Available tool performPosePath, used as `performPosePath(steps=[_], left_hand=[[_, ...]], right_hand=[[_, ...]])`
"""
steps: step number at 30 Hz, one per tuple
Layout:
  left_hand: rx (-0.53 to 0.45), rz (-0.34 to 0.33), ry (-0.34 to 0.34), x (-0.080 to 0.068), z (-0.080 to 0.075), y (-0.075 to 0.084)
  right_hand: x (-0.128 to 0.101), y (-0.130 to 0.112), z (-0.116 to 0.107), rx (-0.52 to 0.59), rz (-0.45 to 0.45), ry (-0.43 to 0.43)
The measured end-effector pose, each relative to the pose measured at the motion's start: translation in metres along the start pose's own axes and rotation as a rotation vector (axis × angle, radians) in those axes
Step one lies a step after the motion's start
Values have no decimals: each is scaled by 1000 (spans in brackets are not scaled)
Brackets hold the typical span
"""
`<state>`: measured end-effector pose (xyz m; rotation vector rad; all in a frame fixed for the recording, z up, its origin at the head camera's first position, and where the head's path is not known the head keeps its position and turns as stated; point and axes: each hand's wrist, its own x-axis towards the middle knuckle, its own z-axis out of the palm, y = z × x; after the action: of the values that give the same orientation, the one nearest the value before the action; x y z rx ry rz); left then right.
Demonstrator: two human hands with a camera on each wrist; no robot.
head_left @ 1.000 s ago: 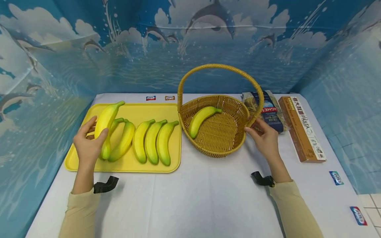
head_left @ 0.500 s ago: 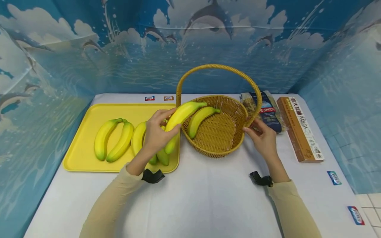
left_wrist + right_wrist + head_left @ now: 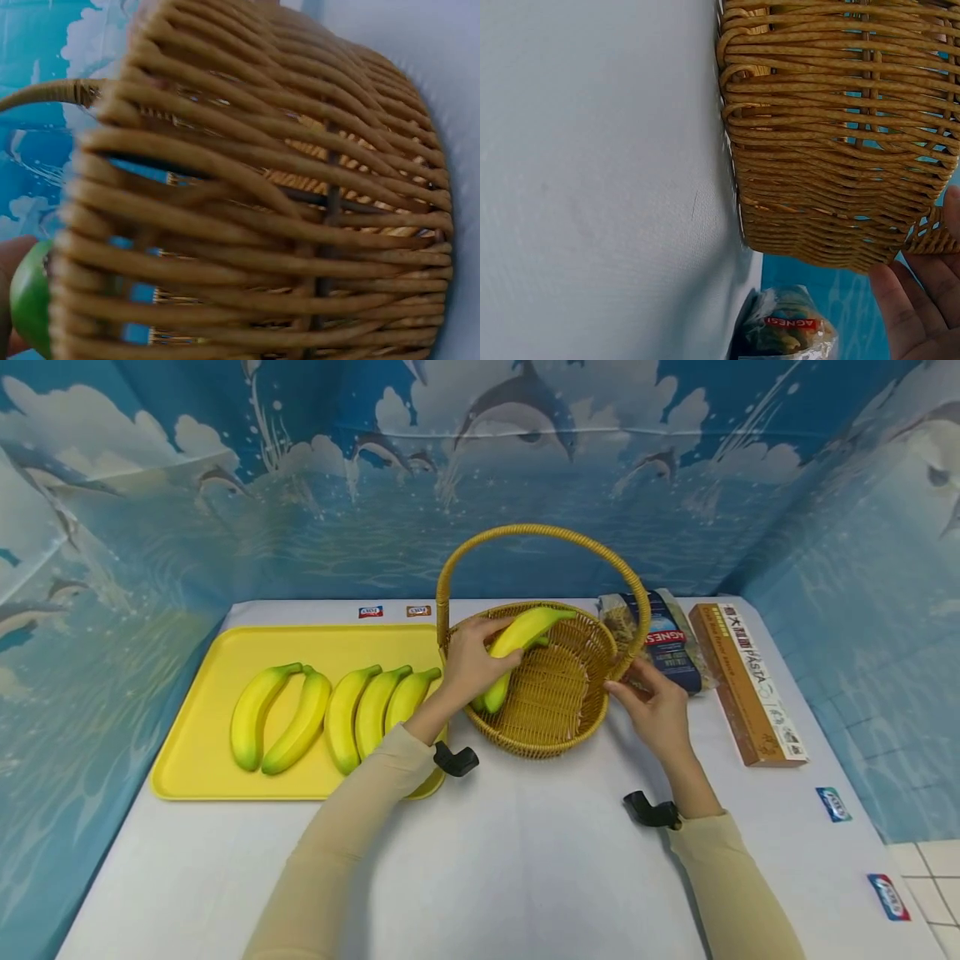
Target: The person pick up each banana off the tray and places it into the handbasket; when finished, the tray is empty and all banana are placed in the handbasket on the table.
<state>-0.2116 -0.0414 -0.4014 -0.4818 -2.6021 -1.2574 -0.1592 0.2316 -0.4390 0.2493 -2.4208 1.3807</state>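
Note:
My left hand [image 3: 476, 662] grips a yellow banana [image 3: 527, 632] over the left side of a wicker basket [image 3: 551, 747] with a tall arched handle. Below it, another banana lies in the basket, mostly hidden by the held one. In the left wrist view the green tip of a banana [image 3: 31, 300] shows past the woven wall. My right hand [image 3: 654, 706] pinches the basket's right rim near the foot of the handle; the right wrist view has its fingers [image 3: 889, 300] against the wicker. Several more bananas [image 3: 300, 724] lie on a yellow tray [image 3: 202, 768] to the left.
Behind the right hand lies a clear bag of pasta [image 3: 666, 639], with a brown and white pasta box [image 3: 748, 685] to its right. Small wrapped packets [image 3: 833, 804] lie near the table's right edge, and two more at the back. A dolphin-printed curtain [image 3: 337, 527] surrounds the table.
My left hand has carried the banana from the tray's left side rightward, over the other bananas, to above the basket. The right hand keeps its hold on the rim.

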Motion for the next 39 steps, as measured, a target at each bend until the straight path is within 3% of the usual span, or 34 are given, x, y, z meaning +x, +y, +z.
performPosePath(steps=[9,18,34,39], left_hand=[[102,-68,-80,8,20,-11],[190,-184,-155,8,27,-11],[265,-211,-197,6,27,-8],[340,-219,-222,6,29,-7]], right_hand=[[1,2,2,-19,-6,12],[0,1,2,-14,-10,15],[1,-1,2,-7,-12,18],[0,-2,2,-9,-6,14]])
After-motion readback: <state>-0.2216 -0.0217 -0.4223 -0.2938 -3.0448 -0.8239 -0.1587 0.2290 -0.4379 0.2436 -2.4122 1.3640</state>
